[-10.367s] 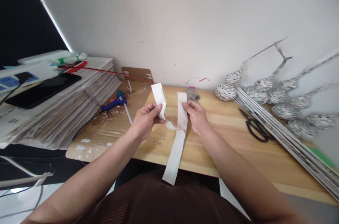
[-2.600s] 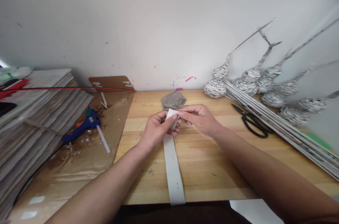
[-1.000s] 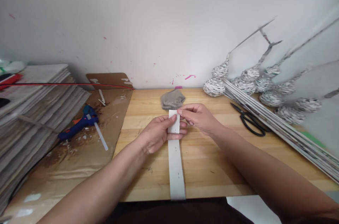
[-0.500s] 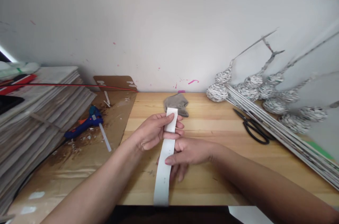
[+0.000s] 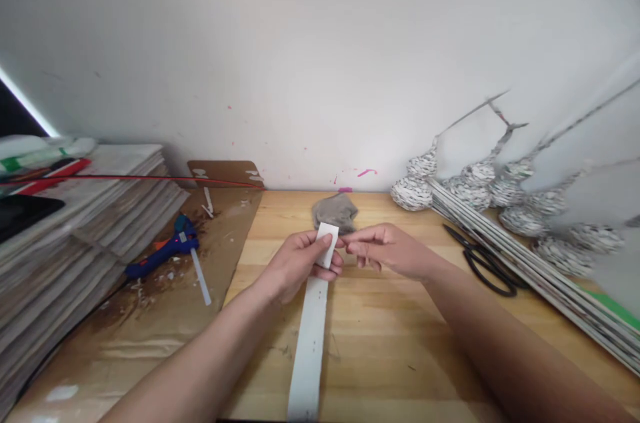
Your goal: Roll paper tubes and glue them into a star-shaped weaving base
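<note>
A long white paper strip (image 5: 309,343) with small dark marks runs down the wooden tabletop towards me and off its near edge. My left hand (image 5: 305,260) pinches its far end, thumb on top and fingers beneath. Just right of that end, my right hand (image 5: 390,251) has its thumb and index finger together, close to the strip's edge. Whether something small lies between those fingertips cannot be made out. Behind the strip's end lies a crumpled grey cloth (image 5: 334,211).
On the left are a blue glue gun (image 5: 165,256) with a white stick, a cardboard sheet (image 5: 145,336) and a tall paper stack (image 5: 105,230). To the right lie black scissors (image 5: 485,263), long paper rods (image 5: 530,280) and several woven paper gourd shapes (image 5: 413,193) by the wall.
My right hand has left the middle of the strip and moved up to the right of its far end. My left hand keeps its pinch there. The view has tilted slightly upward.
</note>
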The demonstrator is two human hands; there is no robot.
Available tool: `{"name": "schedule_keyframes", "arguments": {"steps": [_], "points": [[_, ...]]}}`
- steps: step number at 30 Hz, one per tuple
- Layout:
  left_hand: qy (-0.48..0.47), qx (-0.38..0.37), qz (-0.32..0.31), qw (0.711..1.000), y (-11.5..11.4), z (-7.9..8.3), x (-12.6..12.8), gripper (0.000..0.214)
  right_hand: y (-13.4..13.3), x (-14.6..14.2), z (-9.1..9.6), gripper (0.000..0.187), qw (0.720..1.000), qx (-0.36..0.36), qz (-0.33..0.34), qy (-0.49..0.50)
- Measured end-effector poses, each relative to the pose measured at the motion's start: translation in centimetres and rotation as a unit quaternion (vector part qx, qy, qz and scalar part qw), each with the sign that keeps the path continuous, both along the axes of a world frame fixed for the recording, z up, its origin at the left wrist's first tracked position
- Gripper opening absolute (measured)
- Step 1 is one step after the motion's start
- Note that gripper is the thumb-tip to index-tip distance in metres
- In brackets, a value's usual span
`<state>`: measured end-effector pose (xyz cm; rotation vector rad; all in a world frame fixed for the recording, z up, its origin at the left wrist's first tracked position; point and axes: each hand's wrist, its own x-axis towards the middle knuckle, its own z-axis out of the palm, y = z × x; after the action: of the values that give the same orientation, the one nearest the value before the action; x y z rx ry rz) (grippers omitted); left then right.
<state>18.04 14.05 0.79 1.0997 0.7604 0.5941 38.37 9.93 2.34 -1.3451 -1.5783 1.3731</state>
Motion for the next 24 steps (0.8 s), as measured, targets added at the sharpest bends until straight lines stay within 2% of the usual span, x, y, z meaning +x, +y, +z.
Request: {"name": "schedule_keyframes", "arguments": {"steps": [3,9,24], "points": [[0.008,-0.002,-0.012,1.000,-0.3,0.0,0.1,0.033,-0.1,-0.5,-0.3,0.042,0.999,0.010,-0.039,0.036],[0.017,0.012,-0.030,0.999,-0.7,-0.5,0.5,0.033,-0.1,-1.3,-0.9,0.037,0.993,0.003,-0.075,0.089],[0.020,0.015,-0.017,1.000,-0.9,-0.7,0.6,0.035,-0.1,-2.0,-1.1,0.037,0.985,-0.007,-0.131,0.114]]}}
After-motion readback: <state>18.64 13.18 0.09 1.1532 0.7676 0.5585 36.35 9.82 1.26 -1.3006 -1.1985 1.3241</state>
